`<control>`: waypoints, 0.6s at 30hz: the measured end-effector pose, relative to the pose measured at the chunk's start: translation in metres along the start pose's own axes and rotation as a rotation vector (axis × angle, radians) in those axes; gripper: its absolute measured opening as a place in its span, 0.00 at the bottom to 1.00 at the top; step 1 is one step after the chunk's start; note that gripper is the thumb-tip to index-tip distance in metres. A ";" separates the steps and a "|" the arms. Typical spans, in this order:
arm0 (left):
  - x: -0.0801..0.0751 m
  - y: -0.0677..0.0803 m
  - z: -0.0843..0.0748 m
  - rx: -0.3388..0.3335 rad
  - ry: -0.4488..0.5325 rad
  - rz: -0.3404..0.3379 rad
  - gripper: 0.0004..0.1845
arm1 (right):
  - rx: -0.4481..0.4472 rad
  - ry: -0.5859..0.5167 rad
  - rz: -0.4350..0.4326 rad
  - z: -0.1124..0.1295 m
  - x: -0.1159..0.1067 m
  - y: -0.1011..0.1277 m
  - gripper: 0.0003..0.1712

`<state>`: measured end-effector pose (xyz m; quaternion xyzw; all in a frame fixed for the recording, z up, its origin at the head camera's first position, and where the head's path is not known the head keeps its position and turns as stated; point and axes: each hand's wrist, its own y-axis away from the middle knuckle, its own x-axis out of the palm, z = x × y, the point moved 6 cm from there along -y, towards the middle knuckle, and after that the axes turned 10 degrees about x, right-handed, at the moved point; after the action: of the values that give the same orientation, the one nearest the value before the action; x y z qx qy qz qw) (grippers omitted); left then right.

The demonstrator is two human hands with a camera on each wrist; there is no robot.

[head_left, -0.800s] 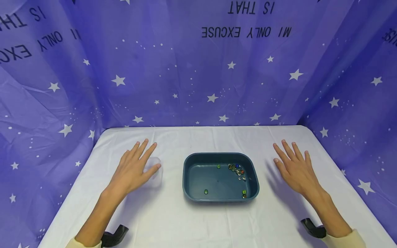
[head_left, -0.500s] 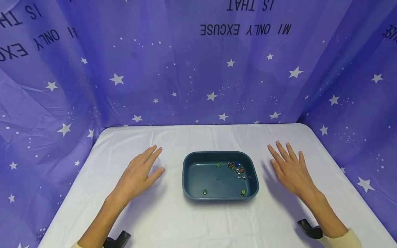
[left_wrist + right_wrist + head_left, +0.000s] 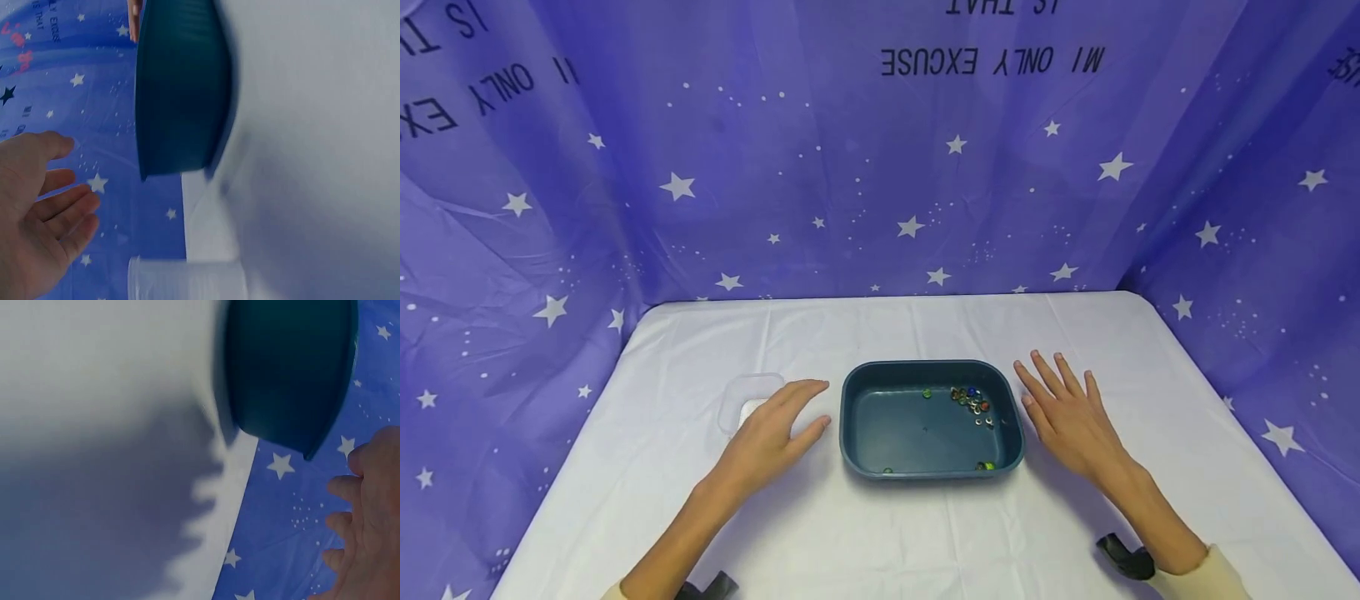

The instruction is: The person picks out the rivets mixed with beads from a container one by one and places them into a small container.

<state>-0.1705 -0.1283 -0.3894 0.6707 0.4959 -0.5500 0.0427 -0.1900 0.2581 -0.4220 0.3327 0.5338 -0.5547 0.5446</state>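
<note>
A dark teal rectangular tub (image 3: pixel 887 478) stands in the middle of the white-covered table. Glass marbles (image 3: pixel 972 403) cluster toward its back right, with a few others near the front wall and one at the back. My left hand (image 3: pixel 769 433) hovers just left of the tub, fingers loosely bent and apart from it, holding nothing. On the other side my right hand (image 3: pixel 1071 421) is spread with its fingertips close to the tub's right rim. A clear plastic container (image 3: pixel 187 280), partly hidden behind my left hand in the head view, sits to the left.
White cloth (image 3: pixel 925 542) covers the table, its back edge meeting a purple star-printed curtain (image 3: pixel 850 167). The curtain also hangs at both sides. Black wrist mounts (image 3: pixel 1126 557) sit below each hand.
Both hands have moved inward toward the tub, the left to the right and the right to the left. The clear container has come into fuller view. Marbles near the front have shifted slightly.
</note>
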 end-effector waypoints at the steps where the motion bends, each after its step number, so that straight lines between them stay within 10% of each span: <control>1: 0.002 -0.002 -0.002 0.010 0.011 -0.008 0.23 | -0.003 -0.002 0.008 0.001 0.002 0.000 0.28; 18: 0.055 -0.046 -0.029 0.084 0.293 0.101 0.17 | 0.000 -0.015 0.065 0.006 0.020 0.006 0.29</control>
<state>-0.1886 -0.0543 -0.3984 0.7690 0.4391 -0.4637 -0.0303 -0.1868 0.2486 -0.4413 0.3457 0.5188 -0.5390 0.5664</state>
